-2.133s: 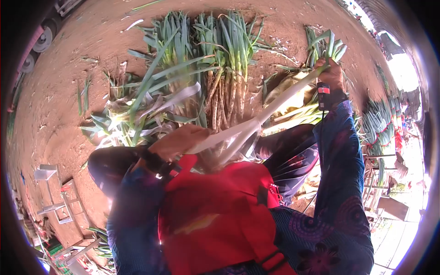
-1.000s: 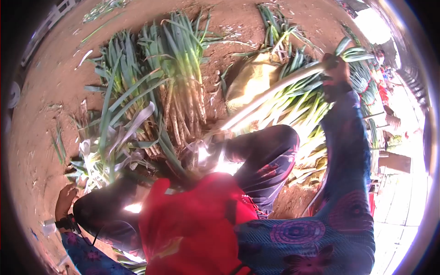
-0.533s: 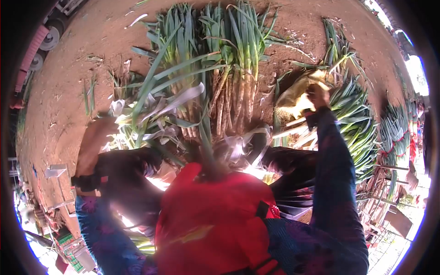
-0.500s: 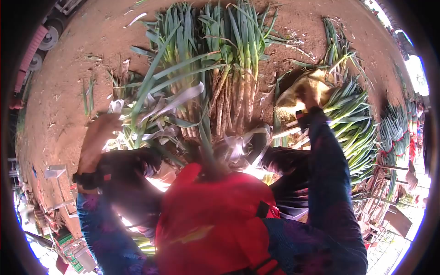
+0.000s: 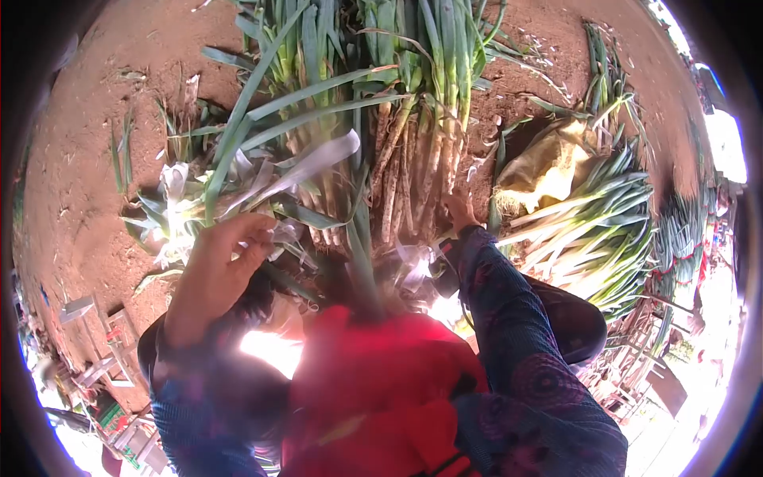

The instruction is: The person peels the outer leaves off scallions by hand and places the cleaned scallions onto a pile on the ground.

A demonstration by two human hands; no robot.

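Note:
My left hand (image 5: 230,258) is over the peeled leek scraps, its fingers loosely curled and the thumb apart; I see nothing held in it. White and pale green peelings (image 5: 179,207) lie just beyond it. My right hand (image 5: 461,213) has its fingers stretched toward the root ends of the leeks (image 5: 429,151), close to the stalks; whether it touches them I cannot tell. Those leeks lie in a bundle, green leaves pointing away from me. Another leek bundle (image 5: 310,151) lies to their left, with long loose leaves across it.
A yellow sack (image 5: 552,167) lies on the bare soil to the right. Beside it is a pile of cleaned leeks (image 5: 596,230). Further right stand tied leek bundles (image 5: 679,230). My knees and a red garment (image 5: 373,381) fill the near middle.
My right hand has left the yellow sack and moved left to the leek roots. My left hand has moved right and nearer to me, off the peelings. The view has shifted slightly.

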